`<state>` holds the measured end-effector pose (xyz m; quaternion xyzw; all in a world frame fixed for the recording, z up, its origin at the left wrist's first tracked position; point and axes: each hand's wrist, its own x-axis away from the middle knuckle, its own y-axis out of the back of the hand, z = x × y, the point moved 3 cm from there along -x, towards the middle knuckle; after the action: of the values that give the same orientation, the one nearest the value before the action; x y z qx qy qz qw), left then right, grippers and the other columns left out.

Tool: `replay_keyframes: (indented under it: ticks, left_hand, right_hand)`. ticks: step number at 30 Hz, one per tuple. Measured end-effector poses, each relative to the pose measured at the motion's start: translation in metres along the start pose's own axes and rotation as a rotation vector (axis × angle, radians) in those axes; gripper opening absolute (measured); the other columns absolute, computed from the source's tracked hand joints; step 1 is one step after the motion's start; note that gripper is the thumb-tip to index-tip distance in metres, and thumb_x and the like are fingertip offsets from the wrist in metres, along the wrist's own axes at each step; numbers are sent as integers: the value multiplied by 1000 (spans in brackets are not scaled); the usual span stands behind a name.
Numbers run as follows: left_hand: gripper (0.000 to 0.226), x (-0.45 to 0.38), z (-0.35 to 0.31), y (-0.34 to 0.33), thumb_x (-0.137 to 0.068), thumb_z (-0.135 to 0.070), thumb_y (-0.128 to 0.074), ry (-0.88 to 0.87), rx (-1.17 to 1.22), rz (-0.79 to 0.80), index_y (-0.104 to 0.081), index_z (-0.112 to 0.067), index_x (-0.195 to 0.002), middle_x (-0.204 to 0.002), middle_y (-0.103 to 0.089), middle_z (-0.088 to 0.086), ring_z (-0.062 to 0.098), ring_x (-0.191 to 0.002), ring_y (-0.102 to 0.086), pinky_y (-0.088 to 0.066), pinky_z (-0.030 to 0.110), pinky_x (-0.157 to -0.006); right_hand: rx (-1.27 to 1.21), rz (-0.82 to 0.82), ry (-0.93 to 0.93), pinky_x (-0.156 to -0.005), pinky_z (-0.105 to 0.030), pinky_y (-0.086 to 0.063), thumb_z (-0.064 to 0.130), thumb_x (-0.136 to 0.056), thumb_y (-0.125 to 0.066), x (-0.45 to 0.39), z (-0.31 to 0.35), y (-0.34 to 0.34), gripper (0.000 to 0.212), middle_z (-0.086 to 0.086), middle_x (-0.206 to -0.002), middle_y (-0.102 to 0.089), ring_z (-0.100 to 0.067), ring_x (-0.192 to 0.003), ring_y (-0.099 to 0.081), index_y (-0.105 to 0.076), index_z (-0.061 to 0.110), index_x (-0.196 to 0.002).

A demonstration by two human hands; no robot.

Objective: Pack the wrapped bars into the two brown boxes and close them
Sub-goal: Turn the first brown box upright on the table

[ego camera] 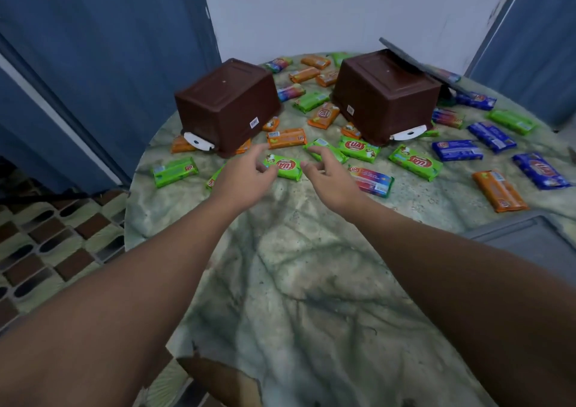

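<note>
Both arms reach out over the round table (296, 282), and the green bar (284, 166) lies flat between the two hands. The left hand (246, 169) hovers just left of it, the right hand (327, 172) just right; both have loosely spread, relaxed fingers and grip nothing. Behind the green bar and to its left, the left brown box (227, 104) sits upside down; the right brown box (386, 94) sits upside down behind it to the right. More wrapped bars (417, 163) in green, orange, blue and multicolour wrappers lie scattered around it, mostly to its right and behind.
</note>
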<state>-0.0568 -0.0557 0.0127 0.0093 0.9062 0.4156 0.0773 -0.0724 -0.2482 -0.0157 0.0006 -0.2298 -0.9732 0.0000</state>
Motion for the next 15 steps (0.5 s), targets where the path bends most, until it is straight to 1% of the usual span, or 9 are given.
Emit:
replay_keyframes:
  ticks: [3, 6, 8, 9, 10, 12, 13, 14, 15]
  left_hand:
    - [47, -16, 20, 17, -93, -42, -63, -43, 8, 10, -57, -30, -138, -91, -70, -10, 16, -89, -67, -52, 34, -84]
    - [45, -28, 45, 36, -94, -45, -62, -75, -13, 12, -58, -30, -136, -90, -69, -9, 15, -90, -65, -49, 32, -80]
    - [45, -31, 59, 46, -93, -45, -62, -101, -45, 36, -57, -30, -136, -85, -68, -10, 15, -89, -65, -48, 32, -79]
    - [45, -32, 64, 48, -93, -44, -63, -100, -50, 42, -57, -30, -136, -83, -67, -11, 15, -89, -65, -49, 33, -79]
    - [46, -35, 69, 51, -93, -43, -63, -90, -51, 47, -57, -31, -136, -82, -66, -11, 15, -89, -64, -50, 34, -80]
    - [46, -41, 79, 57, -92, -43, -62, -74, -52, 51, -56, -31, -136, -85, -67, -9, 15, -89, -64, -50, 35, -79]
    - [46, -43, 83, 58, -92, -43, -62, -72, -56, 53, -56, -31, -137, -86, -68, -8, 15, -90, -64, -49, 34, -79]
    - [47, -46, 87, 59, -92, -43, -62, -69, -58, 59, -56, -31, -137, -87, -68, -8, 15, -91, -64, -50, 34, -79]
    - [48, -49, 90, 60, -92, -44, -62, -63, -59, 58, -55, -30, -137, -88, -68, -9, 15, -92, -64, -50, 35, -80]
  right_hand:
    - [-16, -62, -31, -103, -41, -46, 45, -103, -54, -11, 13, -20, 47, 8, -111, -55, -15, -112, -57, -47, 30, -147]
    - [-34, -120, -55, -99, -44, -49, 44, -102, -56, -25, 29, -48, 39, 3, -98, -60, -18, -101, -63, -50, 35, -140]
    - [-53, -149, -65, -97, -43, -50, 44, -102, -56, -29, 37, -64, 41, 1, -98, -61, -19, -99, -64, -49, 34, -142]
    - [-49, -151, -66, -96, -40, -50, 44, -103, -55, -30, 38, -69, 43, -1, -100, -63, -18, -99, -64, -47, 34, -144]
    - [-43, -153, -66, -92, -36, -49, 44, -103, -55, -32, 40, -74, 45, -3, -101, -64, -17, -98, -64, -45, 33, -145]
    - [-38, -150, -69, -79, -28, -46, 41, -104, -54, -36, 44, -83, 46, -3, -95, -60, -12, -87, -59, -44, 30, -148]
    - [-36, -147, -69, -73, -27, -44, 40, -105, -54, -39, 46, -87, 46, -2, -91, -56, -11, -80, -56, -44, 29, -148]
    - [-34, -143, -72, -71, -28, -43, 39, -105, -54, -43, 47, -92, 45, -2, -87, -54, -11, -76, -54, -44, 29, -148]
    - [-36, -136, -75, -71, -30, -43, 39, -105, -53, -48, 46, -95, 46, -1, -86, -54, -11, -75, -54, -44, 29, -149]
